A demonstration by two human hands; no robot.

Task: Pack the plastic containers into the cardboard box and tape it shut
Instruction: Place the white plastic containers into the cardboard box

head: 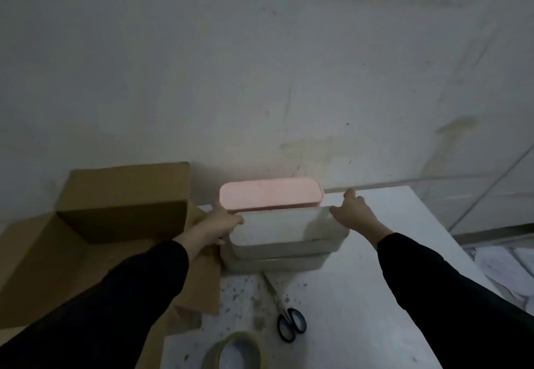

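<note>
Left hand (224, 222) gripped left end of white container (277, 227), thumb over top edge, fingers curled round side. Right hand (354, 209) spread, fingertips touching same container's right end, nothing clasped. White container at frame centre, stacked on second pale container (274, 263); pink container (270, 193) just behind. Cardboard box (121, 204) open at left of frame, flaps splayed. Scissors (290, 322) and tape roll (234, 350) on table (361, 311), lower centre.
</note>
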